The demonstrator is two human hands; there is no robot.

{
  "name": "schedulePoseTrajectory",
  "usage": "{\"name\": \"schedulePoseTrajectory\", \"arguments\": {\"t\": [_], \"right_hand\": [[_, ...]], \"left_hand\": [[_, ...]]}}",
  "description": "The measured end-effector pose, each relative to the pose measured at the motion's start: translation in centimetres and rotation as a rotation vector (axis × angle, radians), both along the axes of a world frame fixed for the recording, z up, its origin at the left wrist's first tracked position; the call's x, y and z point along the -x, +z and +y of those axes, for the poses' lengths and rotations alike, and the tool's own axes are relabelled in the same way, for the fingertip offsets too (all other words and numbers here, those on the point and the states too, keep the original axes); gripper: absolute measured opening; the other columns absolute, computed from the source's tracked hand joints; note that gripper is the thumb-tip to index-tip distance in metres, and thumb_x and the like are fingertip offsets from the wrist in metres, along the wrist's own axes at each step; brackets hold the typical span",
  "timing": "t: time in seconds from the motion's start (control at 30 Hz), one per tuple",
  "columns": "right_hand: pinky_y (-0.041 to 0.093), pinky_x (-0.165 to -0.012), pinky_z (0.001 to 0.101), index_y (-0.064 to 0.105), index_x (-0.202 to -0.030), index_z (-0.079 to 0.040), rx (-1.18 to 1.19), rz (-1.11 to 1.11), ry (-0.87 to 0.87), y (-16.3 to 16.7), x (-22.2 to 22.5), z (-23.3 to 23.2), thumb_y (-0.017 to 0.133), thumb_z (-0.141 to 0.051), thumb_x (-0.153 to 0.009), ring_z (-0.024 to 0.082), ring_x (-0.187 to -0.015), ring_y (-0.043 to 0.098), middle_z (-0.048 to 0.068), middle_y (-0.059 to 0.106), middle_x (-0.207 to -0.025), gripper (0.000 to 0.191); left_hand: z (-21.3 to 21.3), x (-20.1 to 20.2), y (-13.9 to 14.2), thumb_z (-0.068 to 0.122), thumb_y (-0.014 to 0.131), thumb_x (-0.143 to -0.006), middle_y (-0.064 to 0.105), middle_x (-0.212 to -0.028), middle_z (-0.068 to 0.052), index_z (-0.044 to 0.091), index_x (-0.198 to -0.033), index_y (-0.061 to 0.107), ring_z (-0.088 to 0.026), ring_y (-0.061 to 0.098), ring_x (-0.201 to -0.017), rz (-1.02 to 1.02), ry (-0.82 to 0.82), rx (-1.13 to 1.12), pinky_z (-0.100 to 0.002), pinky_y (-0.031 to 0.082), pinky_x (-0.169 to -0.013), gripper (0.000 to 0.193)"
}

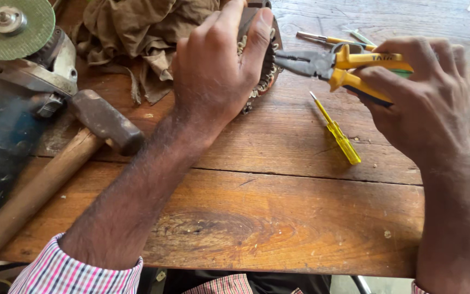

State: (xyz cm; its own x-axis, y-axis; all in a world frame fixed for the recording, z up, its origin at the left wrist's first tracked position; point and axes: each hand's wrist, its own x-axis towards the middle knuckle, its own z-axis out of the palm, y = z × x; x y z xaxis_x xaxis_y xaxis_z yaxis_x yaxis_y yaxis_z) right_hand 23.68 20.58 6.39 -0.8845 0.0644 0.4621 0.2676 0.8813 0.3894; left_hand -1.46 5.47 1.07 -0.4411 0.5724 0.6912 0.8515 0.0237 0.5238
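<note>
Right hand (425, 103) wrapped tight round the yellow handles of a pair of pliers (327, 65), nose pointing left, long axis running nearly flat across the bench. Tips sitting shut or near enough, right at the edge of the motor winding (265, 65), touching or just shy of it, can't quite tell. Left hand (218, 71) clamped over that winding from above, fingers curled down its far side, thumb side toward the pliers, so pretty much covering the thing; only a strip of coil ends peeking out on the right. Winding up near the far middle of the wooden table (278, 218), straight left of the plier nose. Right hand clearly the one with the tool, left just pinning. Small yellow screwdriver (337, 130) lying loose just below the pliers, slanted, tip toward the winding. Brown rag (137, 32) bunched behind the left hand, hammer (55, 169) and angle grinder (23, 60) well off to the left. Plenty of bare wood on the near side, tighter up top.
</note>
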Motion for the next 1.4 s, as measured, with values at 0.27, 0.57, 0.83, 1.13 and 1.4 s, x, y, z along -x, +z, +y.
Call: {"name": "schedulePoseTrajectory", "arguments": {"t": [0.27, 0.57, 0.83, 1.13, 1.4], "right_hand": [[0.047, -0.101, 0.0360, 0.082, -0.111, -0.023, 0.066, -0.004, 0.006, -0.7, -1.3, 0.9, 0.090, -0.023, -0.096, 0.021, -0.119, 0.056, 0.000, 0.064, -0.130, 0.017], [0.050, -0.098, 0.0348, 0.082, -0.111, -0.024, 0.059, -0.009, -0.015, -1.2, -1.6, 0.8, 0.090, -0.021, -0.096, 0.022, -0.117, 0.057, -0.002, 0.063, -0.130, 0.017], [0.050, -0.100, 0.0348, 0.082, -0.108, -0.025, 0.026, -0.039, -0.046, -0.2, -0.8, -0.6, 0.091, -0.024, -0.096, 0.021, -0.118, 0.058, -0.002, 0.064, -0.129, 0.016], [0.047, -0.104, 0.0380, 0.083, -0.103, -0.026, 0.016, -0.055, -0.060, 0.0, -0.4, -0.7, 0.094, -0.026, -0.089, 0.021, -0.115, 0.059, -0.001, 0.069, -0.128, 0.018], [0.046, -0.100, 0.0380, 0.081, -0.101, -0.026, -0.006, -0.037, 0.002, -0.6, -0.8, 0.1, 0.089, -0.023, -0.096, 0.021, -0.109, 0.057, -0.001, 0.068, -0.120, 0.009]], "left_hand": [[-0.2, -1.6, 1.2, 0.042, 0.050, -0.113, 0.074, -0.092, -0.013, -0.003, -0.127, 0.066, -0.017, 0.075, -0.069, 0.079, 0.075, 0.028, -0.030, 0.059, -0.046, 0.050], [-0.7, -1.8, 1.6, 0.035, 0.053, -0.113, 0.075, -0.094, -0.013, 0.002, -0.114, 0.068, -0.025, 0.077, -0.076, 0.083, 0.076, 0.008, -0.038, 0.062, -0.055, 0.036], [-0.5, -1.4, 1.3, 0.036, 0.052, -0.112, 0.074, -0.092, -0.013, 0.001, -0.113, 0.069, -0.024, 0.077, -0.073, 0.052, 0.062, 0.026, -0.036, 0.062, -0.051, 0.038], [-0.5, -1.2, 1.3, 0.037, 0.052, -0.112, 0.074, -0.091, -0.015, 0.001, -0.112, 0.069, -0.024, 0.077, -0.072, 0.046, 0.052, 0.043, -0.036, 0.062, -0.050, 0.040], [-1.2, -1.6, 2.0, 0.036, 0.054, -0.112, 0.075, -0.090, -0.015, 0.002, -0.107, 0.069, -0.030, 0.076, -0.075, 0.075, 0.079, 0.057, -0.045, 0.061, -0.056, 0.037]]}}
